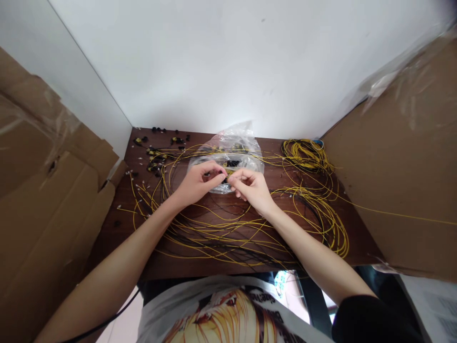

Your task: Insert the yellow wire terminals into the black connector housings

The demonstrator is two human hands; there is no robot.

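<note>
Above the middle of the brown table, my two hands meet fingertip to fingertip. My left hand (pixel 202 181) is closed, with thumb and forefinger pinching a small black part (pixel 224 180). Closed as well, my right hand (pixel 253 188) pinches what looks like the end of a thin wire right beside that part; the fingers mostly hide it. Behind and beneath the hands lies an open clear plastic bag (pixel 237 138) with small black and yellow pieces in it. Long yellow and black wires (pixel 228 233) spread across the table under both forearms.
Small black pieces and yellow-black connectors (pixel 153 155) lie at the back left. A coiled wire bundle (pixel 303 155) sits at the back right, with looped wires (pixel 332 224) in front. Cardboard sheets (pixel 46 190) flank the left, another cardboard panel (pixel 403 166) the right. A white wall (pixel 221 66) rises behind.
</note>
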